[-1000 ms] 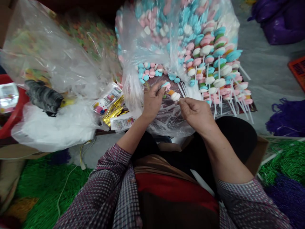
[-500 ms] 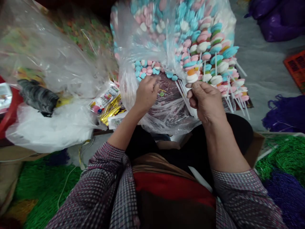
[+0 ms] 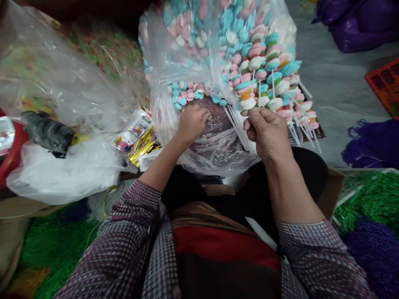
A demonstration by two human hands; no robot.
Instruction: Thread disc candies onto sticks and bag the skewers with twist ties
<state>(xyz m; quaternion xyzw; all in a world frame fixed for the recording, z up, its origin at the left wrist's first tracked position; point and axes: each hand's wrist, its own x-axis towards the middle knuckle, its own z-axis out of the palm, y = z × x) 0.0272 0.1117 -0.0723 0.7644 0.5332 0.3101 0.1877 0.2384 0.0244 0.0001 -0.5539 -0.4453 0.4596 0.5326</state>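
Note:
My right hand [image 3: 264, 126] is closed, with thumb and forefinger pinching a candy skewer [image 3: 247, 103] just below its white bottom disc; orange, blue and pink pieces sit above that disc. My left hand [image 3: 193, 122] rests low over a brown board [image 3: 215, 109], fingers curled with the tips together at a small greenish ring [image 3: 209, 118], partly hidden and blurred. Beyond that hand lie small pink, blue and white candies [image 3: 187, 93] at the mouth of a clear plastic bag [image 3: 165, 99]. Bare white sticks [image 3: 238, 126] lie between my hands.
Finished-looking candy skewers [image 3: 282, 85] are piled at the right. Gold twist ties [image 3: 141, 147] and a printed packet [image 3: 134, 128] lie left of the bag. Farther left is a white plastic bag [image 3: 68, 174]. An orange crate [image 3: 385, 87] and purple strings [image 3: 374, 143] are at right.
My left hand has come down slightly onto the board, its fingertips now at the green ring that lay uncovered before. My right hand keeps its pinch on the skewer. The view has shifted slightly.

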